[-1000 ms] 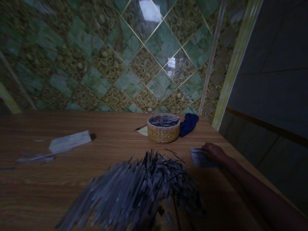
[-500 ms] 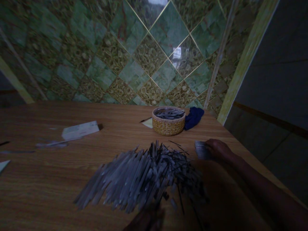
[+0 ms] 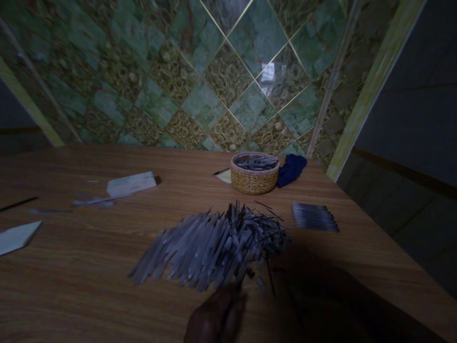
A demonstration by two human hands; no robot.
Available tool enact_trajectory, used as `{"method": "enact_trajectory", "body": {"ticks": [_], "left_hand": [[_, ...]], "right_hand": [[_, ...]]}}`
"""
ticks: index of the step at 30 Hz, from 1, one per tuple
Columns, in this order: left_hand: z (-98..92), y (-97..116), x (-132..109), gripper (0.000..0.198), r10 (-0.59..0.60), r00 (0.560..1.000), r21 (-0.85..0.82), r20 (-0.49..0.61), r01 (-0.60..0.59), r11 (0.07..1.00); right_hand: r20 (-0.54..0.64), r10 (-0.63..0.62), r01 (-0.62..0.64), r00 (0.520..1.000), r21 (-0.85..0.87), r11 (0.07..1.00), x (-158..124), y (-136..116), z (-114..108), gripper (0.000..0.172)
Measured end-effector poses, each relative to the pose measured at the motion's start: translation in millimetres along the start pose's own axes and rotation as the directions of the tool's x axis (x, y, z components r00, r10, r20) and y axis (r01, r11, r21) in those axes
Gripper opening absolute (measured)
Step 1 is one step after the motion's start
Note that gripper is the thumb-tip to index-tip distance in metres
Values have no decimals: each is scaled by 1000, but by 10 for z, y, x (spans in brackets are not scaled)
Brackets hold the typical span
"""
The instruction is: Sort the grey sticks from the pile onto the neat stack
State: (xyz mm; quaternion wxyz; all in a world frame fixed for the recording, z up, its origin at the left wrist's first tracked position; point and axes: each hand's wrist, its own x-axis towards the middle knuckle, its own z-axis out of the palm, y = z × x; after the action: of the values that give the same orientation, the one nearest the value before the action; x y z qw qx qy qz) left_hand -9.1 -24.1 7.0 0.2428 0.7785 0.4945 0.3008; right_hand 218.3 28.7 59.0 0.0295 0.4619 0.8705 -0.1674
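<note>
A heap of thin clear and black pen-like sticks (image 3: 207, 247) is spread across the middle of the table, the clear ones on its left and the darker ones tangled on its right. My left hand (image 3: 214, 314) is at the heap's near edge, fingers closed; what they hold, if anything, is lost in the dark. My right hand (image 3: 300, 264), a dark shape in shadow, reaches over the heap's right side, and its fingers cannot be made out. Beyond it, a neat flat row of clear sticks with dark ends (image 3: 314, 216) lies side by side on the wood.
A woven basket (image 3: 254, 182) of similar sticks stands at the back, beside a dark blue cloth (image 3: 292, 169). A white box (image 3: 131, 184), loose plastic strips (image 3: 94, 202), a black stick (image 3: 18, 204) and a pale paper (image 3: 19, 237) lie on the left. A tiled wall bounds the table (image 3: 89, 267).
My right hand has let go of the row of sticks at the right and drawn back towards the heap. More of my left hand shows as the view has shifted.
</note>
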Motion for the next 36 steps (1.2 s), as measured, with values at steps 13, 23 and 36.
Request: {"method": "enact_trajectory", "body": {"ticks": [13,23,36], "left_hand": [[-37,-45,-45,21,-205,970,223,-130,231,947],[-25,39,-47,23,-304,951,358,-57,304,883],[43,72,-35,19,-249,967,300,-60,255,919]], "right_hand": [[81,64,-47,995,-196,980,227,-359,195,24],[-46,-62,54,997,-160,986,406,-441,351,23],[-28,100,-104,995,-182,978,333,-217,121,25]]}}
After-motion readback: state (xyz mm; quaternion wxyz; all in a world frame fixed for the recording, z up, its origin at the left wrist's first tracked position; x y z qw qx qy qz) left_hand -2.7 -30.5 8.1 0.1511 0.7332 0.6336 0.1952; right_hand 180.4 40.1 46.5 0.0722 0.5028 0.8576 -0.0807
